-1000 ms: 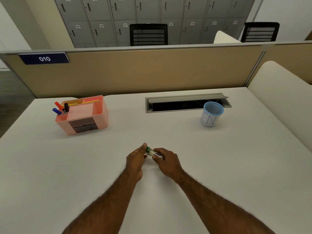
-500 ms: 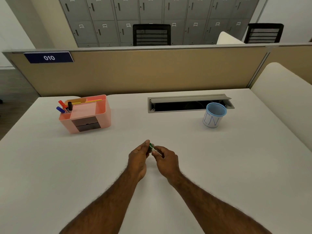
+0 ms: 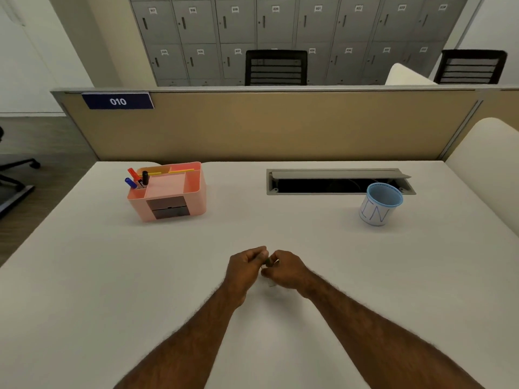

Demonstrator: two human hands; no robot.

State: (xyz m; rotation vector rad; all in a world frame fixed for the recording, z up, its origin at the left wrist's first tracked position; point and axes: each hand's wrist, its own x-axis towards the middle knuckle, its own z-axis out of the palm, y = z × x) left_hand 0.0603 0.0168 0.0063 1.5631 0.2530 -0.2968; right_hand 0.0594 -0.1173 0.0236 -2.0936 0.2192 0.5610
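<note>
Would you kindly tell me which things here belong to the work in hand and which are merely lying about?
In the job:
left hand
right hand
small item pinched between them, mostly hidden

Lying about:
pink organiser holding pens
blue-rimmed cup
cable hatch

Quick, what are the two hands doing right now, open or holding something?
Left hand: closed on a small object, mostly hidden.
Right hand: closed on the same small object.

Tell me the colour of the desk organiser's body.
The desk organiser is pink, with two dark drawer fronts, seen clearly in the head view.
</note>
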